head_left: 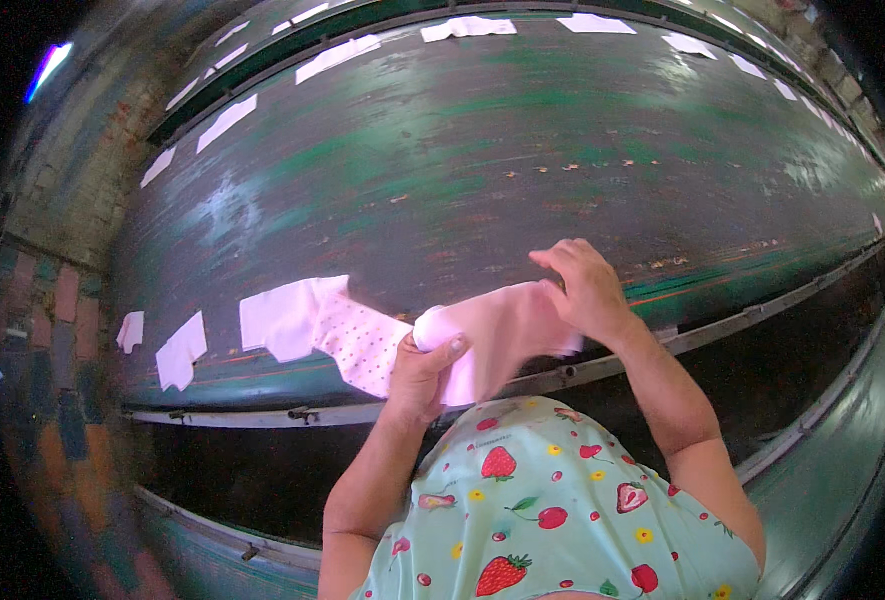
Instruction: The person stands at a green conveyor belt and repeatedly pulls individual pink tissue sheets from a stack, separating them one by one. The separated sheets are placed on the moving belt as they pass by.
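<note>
My left hand [425,375] is closed around a pale pink cloth piece [497,325], with its thumb on top near a rolled or folded end. The cloth stretches to the right and its far end is smeared by motion. At its upper right corner is my right hand [587,290], fingers apart and curved; the thumb appears to touch the cloth. Just left of my left hand lies a pink cloth piece with dark dots [362,345]. It meets a plain pale pink cloth piece [280,315] on the near edge of the dark green belt-like surface [442,190].
Small pale cloth pieces [181,352] lie farther left along the near edge. Several more, including a white piece [468,28], line the far edge. A metal rail [252,419] runs along the near side above a dark gap. A brick wall [102,150] stands at left.
</note>
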Action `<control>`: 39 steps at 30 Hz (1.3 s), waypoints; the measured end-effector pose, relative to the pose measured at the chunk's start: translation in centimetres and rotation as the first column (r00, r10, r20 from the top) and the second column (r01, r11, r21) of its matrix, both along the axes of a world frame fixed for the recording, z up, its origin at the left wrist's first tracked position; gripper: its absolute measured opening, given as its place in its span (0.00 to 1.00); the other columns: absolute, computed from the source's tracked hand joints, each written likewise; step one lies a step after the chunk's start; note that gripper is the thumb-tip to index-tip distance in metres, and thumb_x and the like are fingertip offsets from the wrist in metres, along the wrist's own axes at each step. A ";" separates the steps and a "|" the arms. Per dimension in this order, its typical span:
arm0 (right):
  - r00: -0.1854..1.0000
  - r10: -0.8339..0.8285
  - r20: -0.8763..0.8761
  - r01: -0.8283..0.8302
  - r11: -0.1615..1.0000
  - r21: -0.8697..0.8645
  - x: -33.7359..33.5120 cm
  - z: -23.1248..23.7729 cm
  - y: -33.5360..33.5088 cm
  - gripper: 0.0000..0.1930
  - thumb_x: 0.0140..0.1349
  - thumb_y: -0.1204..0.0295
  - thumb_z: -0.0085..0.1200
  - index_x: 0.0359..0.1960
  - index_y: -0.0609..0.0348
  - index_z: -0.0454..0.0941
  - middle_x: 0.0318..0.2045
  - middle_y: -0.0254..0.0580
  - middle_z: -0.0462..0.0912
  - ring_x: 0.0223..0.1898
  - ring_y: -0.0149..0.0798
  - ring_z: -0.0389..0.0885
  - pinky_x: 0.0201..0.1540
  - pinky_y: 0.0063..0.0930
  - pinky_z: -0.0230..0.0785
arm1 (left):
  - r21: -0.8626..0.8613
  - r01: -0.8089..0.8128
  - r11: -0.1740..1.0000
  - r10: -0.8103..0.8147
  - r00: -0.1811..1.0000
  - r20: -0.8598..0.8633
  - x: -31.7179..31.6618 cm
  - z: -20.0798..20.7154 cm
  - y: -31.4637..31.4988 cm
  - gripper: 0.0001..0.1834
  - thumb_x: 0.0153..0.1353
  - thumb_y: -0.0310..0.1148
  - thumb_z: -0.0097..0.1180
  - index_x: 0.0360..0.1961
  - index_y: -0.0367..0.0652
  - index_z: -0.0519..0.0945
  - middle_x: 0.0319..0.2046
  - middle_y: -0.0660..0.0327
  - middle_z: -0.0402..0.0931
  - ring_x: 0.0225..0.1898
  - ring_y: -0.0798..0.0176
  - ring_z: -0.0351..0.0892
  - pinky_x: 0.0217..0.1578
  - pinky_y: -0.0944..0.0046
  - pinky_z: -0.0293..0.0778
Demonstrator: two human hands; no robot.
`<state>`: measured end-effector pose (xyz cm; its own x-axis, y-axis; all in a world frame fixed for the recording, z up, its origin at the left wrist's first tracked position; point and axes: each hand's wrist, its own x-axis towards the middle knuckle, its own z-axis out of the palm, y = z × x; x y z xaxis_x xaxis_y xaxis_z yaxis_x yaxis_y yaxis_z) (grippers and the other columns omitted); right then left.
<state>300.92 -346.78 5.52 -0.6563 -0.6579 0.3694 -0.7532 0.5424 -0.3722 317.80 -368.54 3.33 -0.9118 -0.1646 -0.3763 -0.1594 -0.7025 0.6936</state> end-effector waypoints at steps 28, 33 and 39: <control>0.978 -0.045 0.203 0.088 0.974 -0.210 6.4 3.2 -6.9 0.08 0.52 0.83 0.64 0.33 0.63 0.79 0.27 0.44 0.83 0.26 0.41 0.85 0.28 0.31 0.77 | 0.180 0.144 0.973 -0.125 0.986 -0.114 -3.6 -0.3 -1.9 0.14 0.62 0.14 0.61 0.48 0.34 0.85 0.43 0.54 0.87 0.42 0.64 0.87 0.45 0.62 0.84; 0.935 0.010 0.355 0.092 0.958 -0.271 5.5 2.3 -5.4 0.06 0.54 0.83 0.62 0.32 0.63 0.79 0.27 0.44 0.82 0.26 0.40 0.85 0.28 0.30 0.77 | 0.108 0.080 0.991 -0.073 0.995 -0.071 -3.9 -0.1 -0.2 0.14 0.61 0.13 0.60 0.48 0.34 0.84 0.44 0.54 0.86 0.43 0.63 0.87 0.47 0.63 0.84; 0.966 0.091 0.241 -0.024 0.963 -0.268 3.5 2.2 -2.5 0.05 0.55 0.83 0.61 0.32 0.63 0.79 0.27 0.44 0.82 0.27 0.40 0.86 0.29 0.31 0.78 | -0.144 -0.042 0.989 0.034 0.997 -0.063 -4.7 0.9 3.8 0.11 0.60 0.20 0.67 0.44 0.37 0.86 0.36 0.64 0.86 0.33 0.75 0.82 0.36 0.72 0.77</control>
<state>304.43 -349.28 7.76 -0.7134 -0.5997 0.3627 -0.6451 0.3598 -0.6741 313.11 -364.70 4.24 -0.9240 -0.2485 -0.2905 -0.0894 -0.5984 0.7962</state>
